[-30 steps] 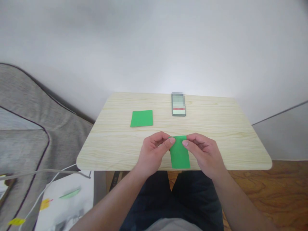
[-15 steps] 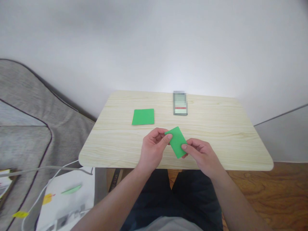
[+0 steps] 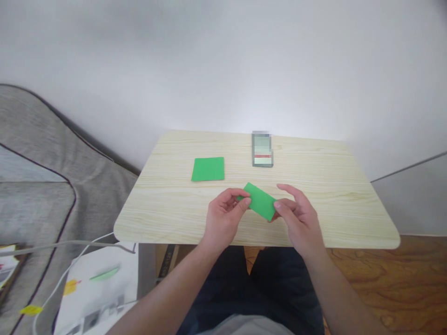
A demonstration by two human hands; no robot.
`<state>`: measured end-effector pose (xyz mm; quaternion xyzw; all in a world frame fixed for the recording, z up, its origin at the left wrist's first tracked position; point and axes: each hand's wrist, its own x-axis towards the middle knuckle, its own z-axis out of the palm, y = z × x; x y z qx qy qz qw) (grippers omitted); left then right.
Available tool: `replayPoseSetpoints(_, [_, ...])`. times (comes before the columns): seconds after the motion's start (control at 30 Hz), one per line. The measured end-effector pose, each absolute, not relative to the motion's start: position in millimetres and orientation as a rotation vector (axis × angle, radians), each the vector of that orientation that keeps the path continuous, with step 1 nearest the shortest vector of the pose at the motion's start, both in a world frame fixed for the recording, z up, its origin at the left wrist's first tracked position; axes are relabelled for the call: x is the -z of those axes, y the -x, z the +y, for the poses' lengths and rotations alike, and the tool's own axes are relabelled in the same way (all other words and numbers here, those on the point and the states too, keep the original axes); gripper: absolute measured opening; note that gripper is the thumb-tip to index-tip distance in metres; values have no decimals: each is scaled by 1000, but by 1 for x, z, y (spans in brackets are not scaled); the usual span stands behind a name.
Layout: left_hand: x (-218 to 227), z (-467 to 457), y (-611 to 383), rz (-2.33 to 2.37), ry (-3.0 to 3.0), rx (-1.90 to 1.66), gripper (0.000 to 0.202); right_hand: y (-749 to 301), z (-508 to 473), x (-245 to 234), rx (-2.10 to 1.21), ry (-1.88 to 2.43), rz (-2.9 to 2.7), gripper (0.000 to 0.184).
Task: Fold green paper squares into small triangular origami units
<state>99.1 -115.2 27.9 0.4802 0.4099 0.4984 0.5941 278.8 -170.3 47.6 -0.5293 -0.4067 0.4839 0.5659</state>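
Observation:
A folded piece of green paper (image 3: 261,203) is held over the near half of the table, tilted down to the right. My left hand (image 3: 226,209) pinches its left end between thumb and fingers. At the right end, my right hand (image 3: 296,216) grips the paper with the thumb on top; its index finger is lifted away. A flat green rectangle of paper (image 3: 208,169) lies on the table to the left, beyond my left hand, touched by neither hand.
The pale wood-grain table (image 3: 335,190) stands against a white wall (image 3: 223,74). A phone-like object with a pixelated face (image 3: 262,149) lies near its far edge. To the left are a grey padded chair or sofa (image 3: 101,186), a white box (image 3: 101,279) and cables (image 3: 70,244).
The held green paper has turned to lie more sideways. My right hand has shifted slightly right and raised its index finger. The flat green paper has not moved.

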Motion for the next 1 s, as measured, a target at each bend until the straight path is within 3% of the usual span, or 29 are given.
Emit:
replayPoseSetpoints(0.33, [-26, -118, -102, 882, -959, -1146, 22, -283, -177, -34, -825, 1270, -1429, 22])
replayPoseSetpoints(0.57, [-39, -118, -101, 908, -953, -1171, 47, -279, -180, -47, -667, 1217, -1699, 26])
replayPoseSetpoints(0.77, [-37, -114, -98, 917, -915, -1087, 30, -281, -181, -49, -672, 1217, -1715, 43])
replayPoseSetpoints(1.0, [-41, -116, -96, 923, -932, -950, 24, -282, -182, -47, -820, 1226, -1611, 21])
